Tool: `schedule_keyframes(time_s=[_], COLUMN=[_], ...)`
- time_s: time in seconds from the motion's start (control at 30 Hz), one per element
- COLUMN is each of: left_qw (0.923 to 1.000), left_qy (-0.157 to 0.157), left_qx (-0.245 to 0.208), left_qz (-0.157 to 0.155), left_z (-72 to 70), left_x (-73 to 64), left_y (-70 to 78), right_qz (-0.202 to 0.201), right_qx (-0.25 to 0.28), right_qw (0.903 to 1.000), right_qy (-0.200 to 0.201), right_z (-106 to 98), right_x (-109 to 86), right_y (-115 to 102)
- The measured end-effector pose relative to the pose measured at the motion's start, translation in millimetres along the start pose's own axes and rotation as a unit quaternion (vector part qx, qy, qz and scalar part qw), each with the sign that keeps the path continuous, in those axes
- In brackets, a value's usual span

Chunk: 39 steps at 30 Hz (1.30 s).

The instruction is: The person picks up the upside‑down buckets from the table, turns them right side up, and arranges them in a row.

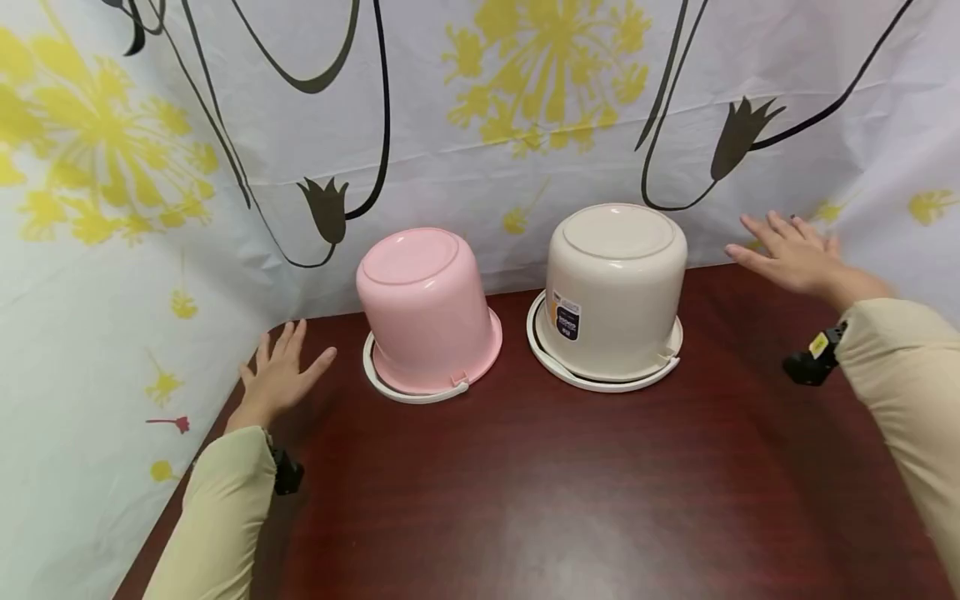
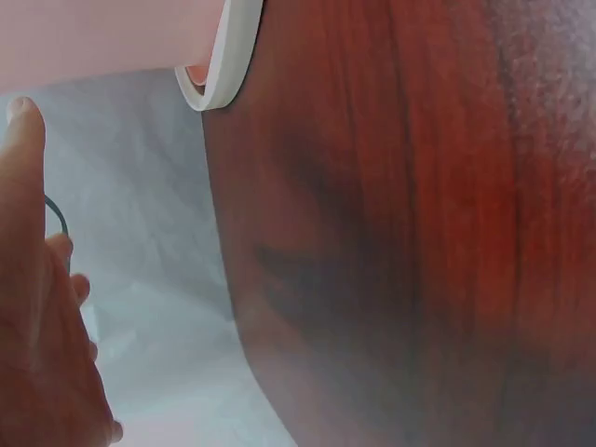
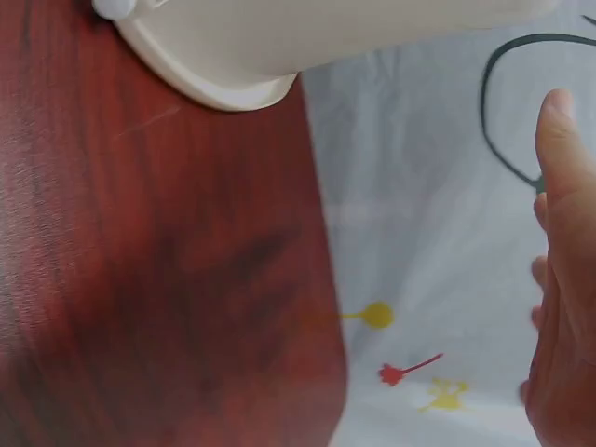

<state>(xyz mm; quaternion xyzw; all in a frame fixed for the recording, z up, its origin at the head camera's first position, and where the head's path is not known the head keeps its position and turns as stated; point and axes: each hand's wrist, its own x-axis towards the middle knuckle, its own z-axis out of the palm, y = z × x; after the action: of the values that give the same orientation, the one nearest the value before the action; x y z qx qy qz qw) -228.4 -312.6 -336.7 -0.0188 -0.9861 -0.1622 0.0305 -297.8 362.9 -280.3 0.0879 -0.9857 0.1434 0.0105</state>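
A pink bucket (image 1: pixel 427 317) stands upside down on the dark red table, its white handle (image 1: pixel 408 398) lying round the rim. To its right is a cream bucket (image 1: pixel 618 292), also bottom up, with a dark label (image 1: pixel 567 322) on its side and a white handle (image 1: pixel 592 385) at its base. My left hand (image 1: pixel 276 377), fingers spread and holding nothing, hovers left of the pink bucket. In the left wrist view that bucket's side (image 2: pixel 102 37) shows near the thumb. On the other side, my right hand (image 1: pixel 798 254) is raised with fingers spread, apart from the cream bucket.
A wood-grain table (image 1: pixel 525 483) reaches back to a white curtain (image 1: pixel 442 108) printed with yellow flowers and dark stems. The curtain also hangs along the table's left edge. Small black wrist cameras (image 1: pixel 813 358) sit below both forearms.
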Motion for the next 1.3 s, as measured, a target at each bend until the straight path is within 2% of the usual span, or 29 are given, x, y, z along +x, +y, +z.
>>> schedule_keyframes(time_s=[0.13, 0.23, 0.3, 0.4, 0.5, 0.57, 0.73, 0.87, 0.97, 1.07, 1.23, 1.3], left_qw=[0.9998, 0.9982, 0.9959, 0.9908, 0.9866, 0.9840, 0.9770, 0.9694, 0.9646, 0.9616, 0.9600, 0.9612], left_qy=[-0.013, -0.021, -0.024, -0.026, -0.015, -0.009, -0.009, -0.005, 0.001, -0.002, -0.013, -0.014], left_qx=[0.002, -0.012, -0.031, -0.062, -0.080, -0.087, -0.102, -0.115, -0.119, -0.123, -0.138, -0.142], left_qz=[0.018, 0.054, 0.082, 0.117, 0.142, 0.155, 0.187, 0.217, 0.235, 0.245, 0.243, 0.236], left_z=[-3.1, -5.8, -6.6, -8.2, -7.3, -5.0, 5.8, 14.8, 20.6, 26.4, 35.0, 37.9], left_x=[1.6, 3.5, 4.1, 1.5, -2.9, -6.5, -15.4, -21.8, -24.6, -24.0, -18.2, -15.0], left_y=[4.8, 10.5, 14.7, 21.0, 28.4, 34.6, 51.9, 63.2, 68.8, 71.2, 67.9, 64.8], right_qz=[-0.048, -0.073, -0.084, -0.104, -0.138, -0.161, -0.232, -0.301, -0.343, -0.367, -0.410, -0.420], right_qx=[0.024, 0.037, 0.027, -0.015, -0.046, -0.046, 0.004, 0.048, 0.056, 0.058, 0.072, 0.077], right_qw=[0.9986, 0.9965, 0.9954, 0.9929, 0.9868, 0.9820, 0.9643, 0.9422, 0.9288, 0.9210, 0.9021, 0.8975], right_qy=[0.008, -0.017, -0.036, -0.055, -0.072, -0.088, -0.128, -0.140, -0.128, -0.117, -0.113, -0.109], right_z=[-12.5, -25.7, -34.0, -41.6, -43.6, -41.3, -24.1, -2.3, 16.6, 36.8, 70.9, 83.5], right_x=[0.4, -5.1, -12.7, -28.4, -44.8, -55.8, -73.1, -70.7, -61.5, -48.7, -22.9, -13.1], right_y=[-9.3, -25.3, -39.2, -63.4, -90.6, -109.9, -155.5, -189.1, -211.0, -231.3, -260.4, -270.0])
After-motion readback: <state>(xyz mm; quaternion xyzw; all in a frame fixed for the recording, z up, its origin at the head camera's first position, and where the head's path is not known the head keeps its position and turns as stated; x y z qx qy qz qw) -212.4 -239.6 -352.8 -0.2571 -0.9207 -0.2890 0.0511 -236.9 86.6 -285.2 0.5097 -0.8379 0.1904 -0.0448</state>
